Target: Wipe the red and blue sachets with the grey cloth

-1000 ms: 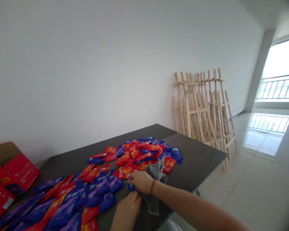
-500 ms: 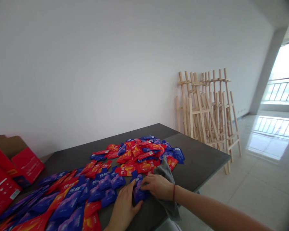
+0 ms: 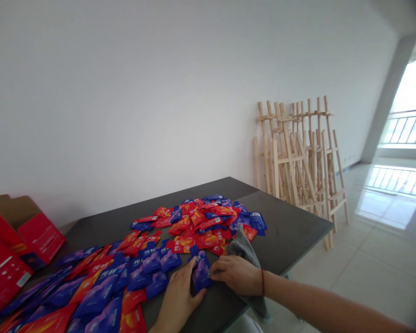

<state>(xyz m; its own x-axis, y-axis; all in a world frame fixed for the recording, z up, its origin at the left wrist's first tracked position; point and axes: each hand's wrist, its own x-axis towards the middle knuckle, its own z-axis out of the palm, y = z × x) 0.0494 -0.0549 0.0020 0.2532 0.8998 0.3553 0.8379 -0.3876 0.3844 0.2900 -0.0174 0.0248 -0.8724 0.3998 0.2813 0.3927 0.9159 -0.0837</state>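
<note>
A blue and purple pouch (image 3: 201, 272) with white print lies flat near the table's front edge. My left hand (image 3: 178, 296) holds its left side, with the index finger along the upper edge and the thumb at the lower corner. My right hand (image 3: 241, 275), a red band at its wrist, has its fingers closed at the pouch's right edge. A grey cloth (image 3: 244, 247) is bunched in and under that hand, and part of it hangs past the table edge. Just beyond my hands lies a heap of red and blue pouches (image 3: 197, 219).
More red and blue pouches (image 3: 100, 286) are spread in overlapping rows on the left of the dark table (image 3: 291, 231). Opened red cartons (image 3: 41, 238) stand at the far left. Several wooden easels (image 3: 291, 157) lean by the white wall beyond the table's right corner.
My right hand has slid right across the pouch to its edge, and the grey cloth has shifted with it. More of the pouch's face shows. My left hand stays in place.
</note>
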